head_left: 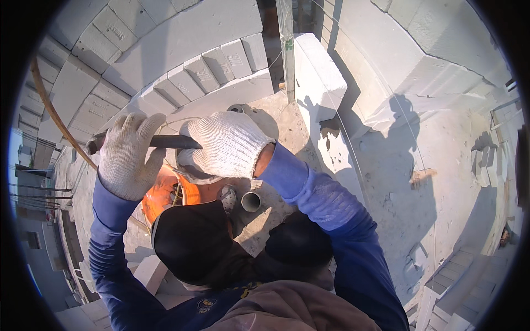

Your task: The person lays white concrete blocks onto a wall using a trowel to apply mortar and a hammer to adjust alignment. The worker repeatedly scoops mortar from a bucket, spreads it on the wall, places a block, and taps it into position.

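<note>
White-gloved, the left hand curls its fingers around a dark bar that lies nearly level across the view, in front of the person. The right hand, also gloved in white knit, closes on the bar's other end. Below them is an orange bucket; to its right, a grey pipe shows its round open end. Pale blocks form a wall beyond.
</note>
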A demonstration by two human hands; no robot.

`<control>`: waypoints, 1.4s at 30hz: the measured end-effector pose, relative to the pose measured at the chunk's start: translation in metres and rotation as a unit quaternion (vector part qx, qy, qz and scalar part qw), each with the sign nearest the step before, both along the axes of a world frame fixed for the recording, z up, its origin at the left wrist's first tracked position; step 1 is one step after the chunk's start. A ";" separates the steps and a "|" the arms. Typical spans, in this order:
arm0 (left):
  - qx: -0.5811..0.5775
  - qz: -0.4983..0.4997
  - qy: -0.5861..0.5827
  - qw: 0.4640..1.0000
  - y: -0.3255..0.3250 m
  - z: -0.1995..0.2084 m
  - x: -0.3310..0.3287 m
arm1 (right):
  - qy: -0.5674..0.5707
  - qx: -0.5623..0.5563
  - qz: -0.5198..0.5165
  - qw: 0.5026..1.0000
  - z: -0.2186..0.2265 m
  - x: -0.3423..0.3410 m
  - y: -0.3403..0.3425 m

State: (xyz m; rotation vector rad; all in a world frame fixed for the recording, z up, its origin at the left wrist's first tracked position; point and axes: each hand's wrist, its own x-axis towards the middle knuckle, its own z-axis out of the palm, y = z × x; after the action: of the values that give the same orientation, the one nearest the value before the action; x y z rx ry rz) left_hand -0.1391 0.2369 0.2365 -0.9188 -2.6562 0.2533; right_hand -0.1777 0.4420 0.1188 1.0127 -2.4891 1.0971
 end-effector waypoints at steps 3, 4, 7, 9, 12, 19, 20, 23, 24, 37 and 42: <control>0.152 -0.068 0.045 0.985 0.010 0.004 -0.011 | -0.149 0.030 -0.066 0.986 -0.006 0.002 0.044; 0.225 -0.077 0.037 0.971 0.012 0.001 -0.015 | -0.154 -0.046 -0.073 0.984 -0.011 0.008 0.064; 0.355 -0.039 -0.090 0.930 -0.001 -0.031 -0.059 | -0.256 -0.123 -0.159 0.946 0.019 0.042 0.096; 0.372 0.003 -0.171 0.912 -0.016 -0.063 -0.101 | -0.327 -0.144 -0.275 0.893 0.032 0.077 0.099; 0.388 -0.009 -0.230 0.892 -0.019 -0.132 -0.180 | -0.220 -0.103 -0.387 0.889 0.028 0.113 0.104; 0.304 -0.005 -0.425 0.853 0.030 -0.243 -0.298 | -0.312 0.042 -0.502 0.806 -0.002 0.084 0.083; 0.305 0.006 -0.459 0.835 0.039 -0.259 -0.310 | -0.315 0.047 -0.494 0.809 -0.016 0.078 0.085; 0.267 -0.052 -0.452 0.850 0.063 -0.318 -0.339 | -0.276 0.201 -0.416 0.843 -0.060 0.066 0.097; 0.278 -0.037 -0.459 0.843 0.068 -0.330 -0.346 | -0.288 0.251 -0.388 0.839 -0.065 0.052 0.091; 0.302 0.003 -0.565 0.768 0.116 -0.391 -0.364 | -0.419 0.357 -0.327 0.768 -0.112 -0.043 0.076; 0.322 0.018 -0.569 0.756 0.127 -0.396 -0.367 | -0.416 0.377 -0.334 0.757 -0.106 -0.056 0.064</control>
State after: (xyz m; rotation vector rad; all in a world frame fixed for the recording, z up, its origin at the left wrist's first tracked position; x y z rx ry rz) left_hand -0.5064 0.3641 -0.1598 -0.8916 -3.2754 -1.6306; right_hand -0.2332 0.5059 0.0133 -0.5122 -3.6420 0.2574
